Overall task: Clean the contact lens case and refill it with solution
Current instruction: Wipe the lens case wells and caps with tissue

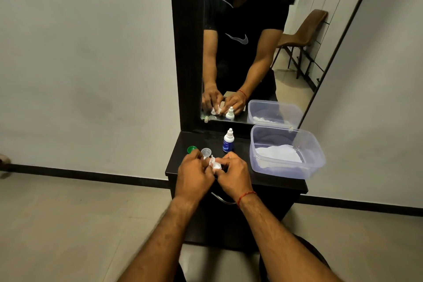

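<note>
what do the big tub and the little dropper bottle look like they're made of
Tub: looks like thin translucent plastic with a slightly frosted finish, since the white tissue inside shows through its walls. Dropper bottle: probably opaque white plastic, smooth, with a blue label and a moulded cap.

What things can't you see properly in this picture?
- Lens case, head view: mostly covered by the left hand and right hand.
- White tissue: bunched between the fingers.
- Bottle label: too small to read.
- Green cap: partly behind the left hand.
</note>
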